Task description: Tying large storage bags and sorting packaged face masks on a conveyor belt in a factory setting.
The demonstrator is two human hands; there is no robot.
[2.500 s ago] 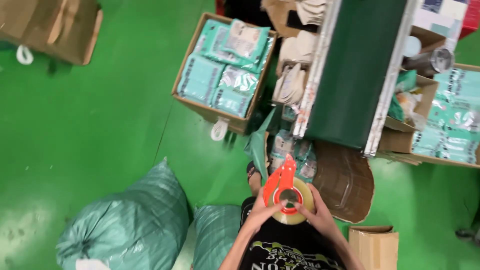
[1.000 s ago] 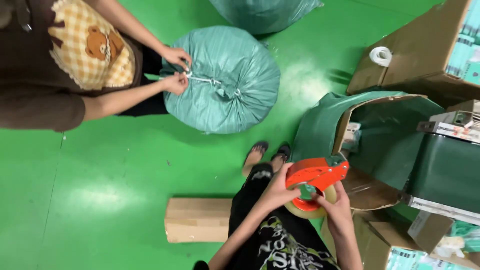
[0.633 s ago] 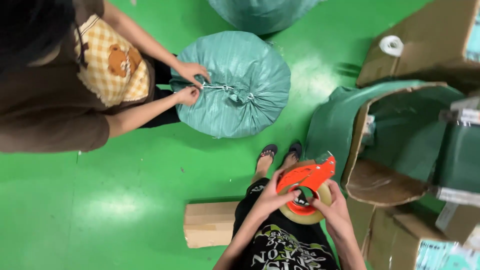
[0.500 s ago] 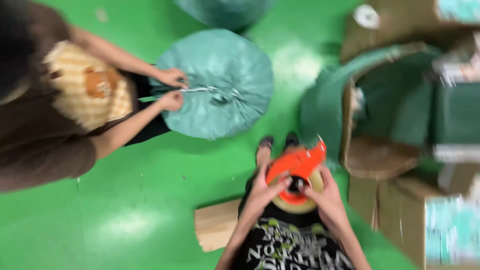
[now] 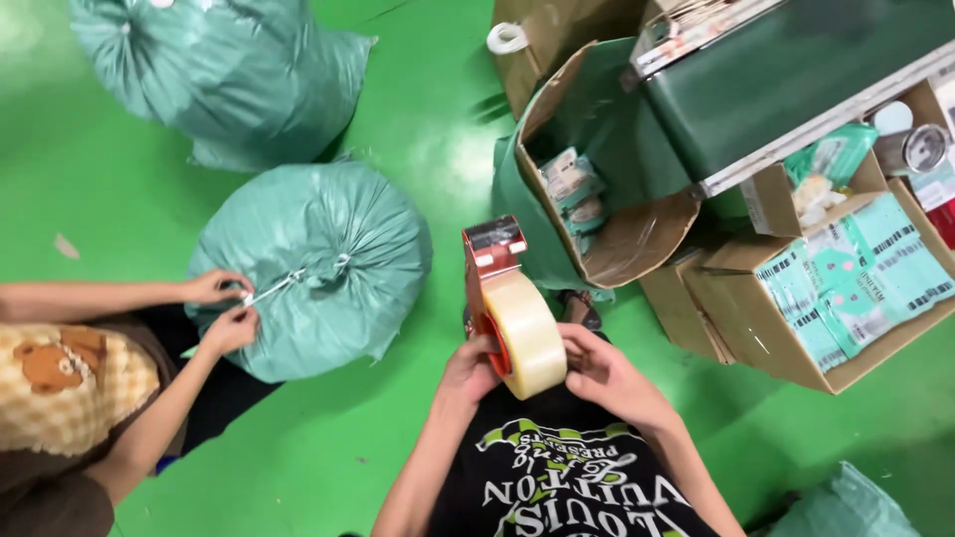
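Note:
I hold an orange tape dispenser (image 5: 489, 267) with a fat roll of clear packing tape (image 5: 527, 333) in front of my chest. My left hand (image 5: 468, 370) grips it from the left side, and my right hand (image 5: 605, 372) presses on the roll from the right. The dispenser's nose points away from me, toward an open cardboard box (image 5: 607, 189) lined with a green bag. To my left a tied teal sack (image 5: 313, 264) lies on the green floor, and a co-worker's hands (image 5: 224, 306) pull on its white tie.
A second teal sack (image 5: 219, 70) lies at the top left. A green conveyor (image 5: 796, 70) crosses the top right above open boxes of teal packets (image 5: 856, 288). A white tape roll (image 5: 505, 38) sits on a box at the top. Another teal sack (image 5: 846, 502) shows bottom right.
My view has swung, so the sack and co-worker now sit lower left and the boxes upper right. The dispenser has turned edge-on, with both hands still on it. The co-worker keeps pulling the tie.

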